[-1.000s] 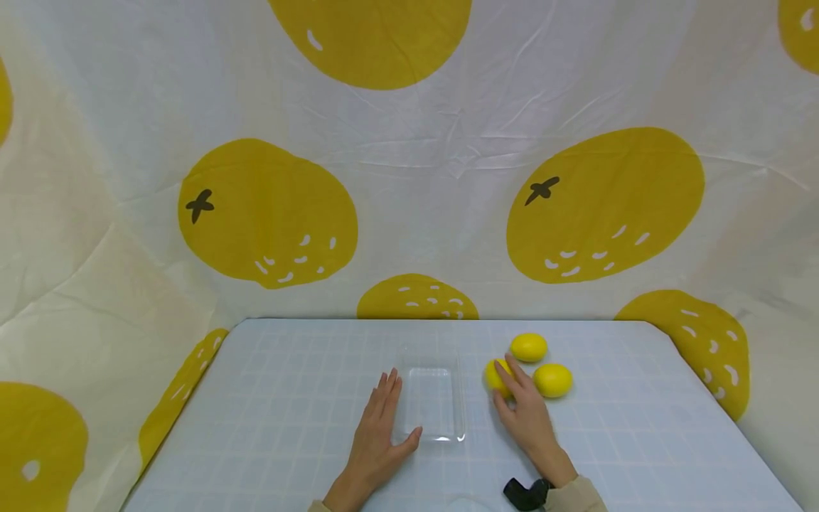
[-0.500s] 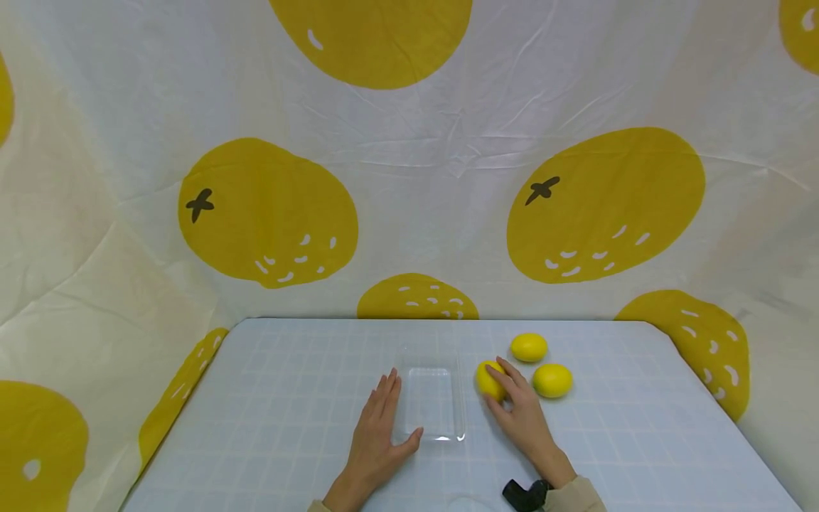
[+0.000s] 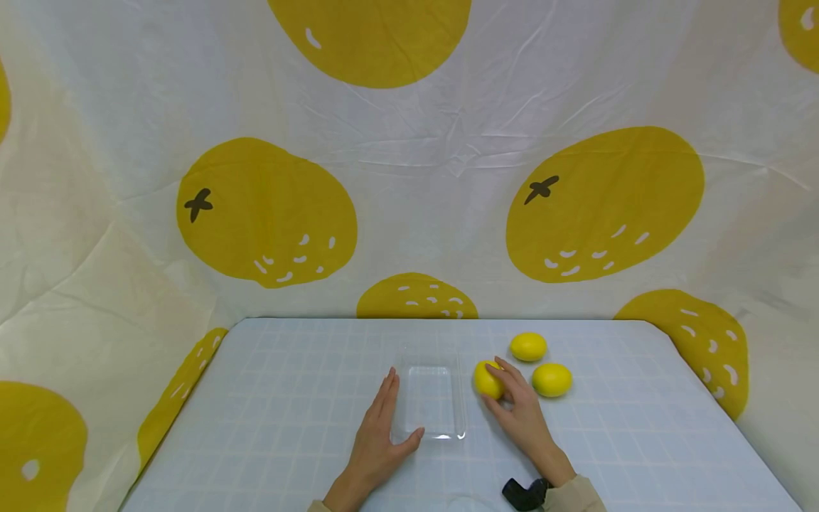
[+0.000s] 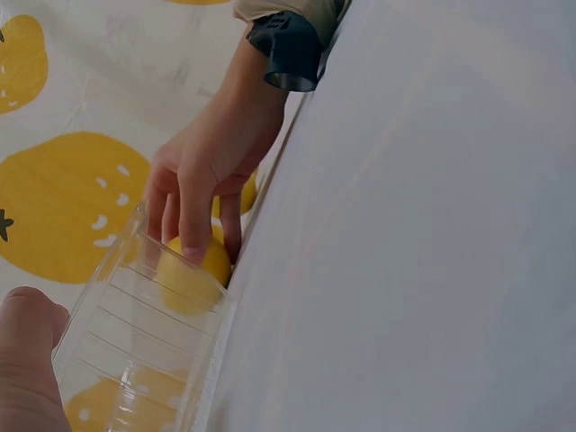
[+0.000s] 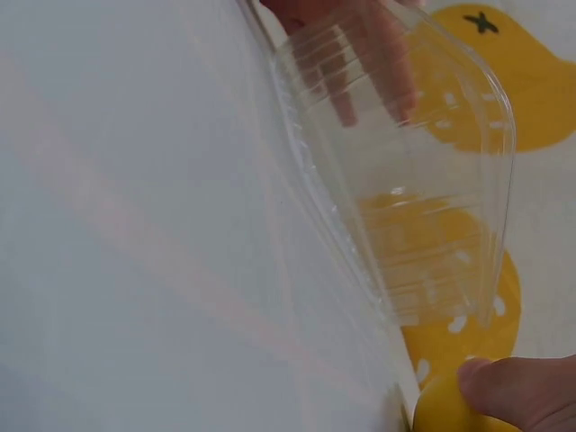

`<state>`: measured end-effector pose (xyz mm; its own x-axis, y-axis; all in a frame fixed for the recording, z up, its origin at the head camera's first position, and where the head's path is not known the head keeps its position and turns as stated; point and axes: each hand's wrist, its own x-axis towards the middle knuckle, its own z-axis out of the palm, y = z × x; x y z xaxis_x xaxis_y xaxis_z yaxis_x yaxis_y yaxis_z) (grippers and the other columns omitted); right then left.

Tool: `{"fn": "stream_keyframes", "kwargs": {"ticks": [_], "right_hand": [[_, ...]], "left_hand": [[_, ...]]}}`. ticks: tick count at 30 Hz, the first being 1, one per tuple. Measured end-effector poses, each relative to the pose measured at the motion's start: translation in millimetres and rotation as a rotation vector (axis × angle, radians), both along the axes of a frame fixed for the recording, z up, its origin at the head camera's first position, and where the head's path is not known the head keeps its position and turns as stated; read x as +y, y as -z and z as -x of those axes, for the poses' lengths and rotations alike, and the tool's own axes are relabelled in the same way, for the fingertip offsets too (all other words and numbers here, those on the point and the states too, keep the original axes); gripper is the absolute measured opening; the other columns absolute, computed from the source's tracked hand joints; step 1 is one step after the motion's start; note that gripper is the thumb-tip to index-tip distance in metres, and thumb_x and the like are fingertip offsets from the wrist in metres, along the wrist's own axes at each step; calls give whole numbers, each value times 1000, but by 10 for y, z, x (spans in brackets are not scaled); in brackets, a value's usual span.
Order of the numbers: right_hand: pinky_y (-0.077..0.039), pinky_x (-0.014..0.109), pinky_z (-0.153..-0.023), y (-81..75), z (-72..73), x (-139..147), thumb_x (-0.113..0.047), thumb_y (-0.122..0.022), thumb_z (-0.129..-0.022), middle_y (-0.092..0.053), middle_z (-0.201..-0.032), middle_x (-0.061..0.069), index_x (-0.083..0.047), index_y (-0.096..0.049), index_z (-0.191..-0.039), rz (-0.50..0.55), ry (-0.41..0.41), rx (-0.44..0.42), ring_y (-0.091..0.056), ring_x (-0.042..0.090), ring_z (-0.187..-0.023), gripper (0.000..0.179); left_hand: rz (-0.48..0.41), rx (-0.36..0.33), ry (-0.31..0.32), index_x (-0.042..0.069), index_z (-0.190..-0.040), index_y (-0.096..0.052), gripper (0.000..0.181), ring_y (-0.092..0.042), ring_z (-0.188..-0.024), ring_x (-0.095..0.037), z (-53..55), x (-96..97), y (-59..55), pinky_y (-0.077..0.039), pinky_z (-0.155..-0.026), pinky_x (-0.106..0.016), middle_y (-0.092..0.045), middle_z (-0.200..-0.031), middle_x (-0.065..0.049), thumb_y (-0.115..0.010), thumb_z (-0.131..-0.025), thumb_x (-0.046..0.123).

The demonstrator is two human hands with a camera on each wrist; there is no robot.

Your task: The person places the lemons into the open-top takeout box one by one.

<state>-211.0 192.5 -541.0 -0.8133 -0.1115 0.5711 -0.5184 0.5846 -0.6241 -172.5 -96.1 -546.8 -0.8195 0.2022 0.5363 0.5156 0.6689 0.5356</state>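
Observation:
A clear plastic container (image 3: 460, 405) sits on the table in the head view. Along its left side lies my left hand (image 3: 377, 439), fingers straight, with the thumb near the container's front left corner. To the right of the container, my right hand (image 3: 526, 416) grips a yellow lemon (image 3: 486, 381) between thumb and fingers, low at the table. Through the container's wall (image 4: 148, 315) the left wrist view shows the same lemon (image 4: 193, 279). In the right wrist view, my thumb presses on the lemon (image 5: 441, 409), which the frame edge partly cuts off.
Two more lemons rest beyond and to the right of my right hand: one farther back (image 3: 527, 346), one nearer (image 3: 552, 380). A black device (image 3: 526, 493) is at my right wrist. A patterned cloth (image 3: 435, 199) hangs behind the table (image 3: 275, 412).
My right hand has closed round the nearest lemon and brought it slightly left, away from the other two. The left hand and the container have stayed in place.

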Motion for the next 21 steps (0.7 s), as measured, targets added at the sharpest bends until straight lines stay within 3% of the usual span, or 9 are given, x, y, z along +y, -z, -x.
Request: {"fn": "stream_keyframes", "kwargs": {"ticks": [6, 9, 14, 18, 21], "right_hand": [[-48, 7, -81, 16, 2, 8, -2, -83, -76, -52, -142, 23, -5, -63, -131, -12, 4, 35, -56, 37, -121, 58], [-49, 13, -85, 5, 2, 6, -4, -83, -77, -55, -140, 20, -8, -64, -131, -46, 30, 33, -56, 35, -120, 58], [-54, 26, -83, -9, -2, -9, -8, -84, -77, -56, -136, 11, -11, -62, -132, -60, 44, -13, -54, 27, -118, 60], [-54, 24, -79, 0, -2, -19, -8, -85, -76, -53, -133, 10, -7, -58, -130, -23, 19, -52, -53, 22, -113, 60], [-54, 24, -85, 5, -8, -21, -9, -85, -76, -53, -136, 15, -4, -56, -128, -14, 5, -75, -55, 26, -115, 59]], "left_hand": [[-11, -6, 7, 12, -158, -24, 97, -32, -144, -35, -4, -3, -15, -40, -107, -57, -26, -162, -9, -76, -82, 41], [-2, 5, 3, 11, -158, -25, 97, -33, -144, -35, -9, -3, -28, -41, -106, -57, -27, -162, -10, -76, -81, 41], [6, 14, 0, 11, -158, -26, 97, -32, -144, -34, -9, -6, -26, -40, -107, -57, -29, -161, -11, -76, -81, 41], [17, 26, -9, 11, -157, -26, 96, -33, -144, -33, -5, -6, -16, -40, -106, -57, -29, -161, -11, -75, -81, 43], [22, 32, -12, 11, -157, -27, 97, -33, -144, -34, -2, -7, -6, -41, -106, -57, -29, -161, -10, -76, -81, 43]]}}
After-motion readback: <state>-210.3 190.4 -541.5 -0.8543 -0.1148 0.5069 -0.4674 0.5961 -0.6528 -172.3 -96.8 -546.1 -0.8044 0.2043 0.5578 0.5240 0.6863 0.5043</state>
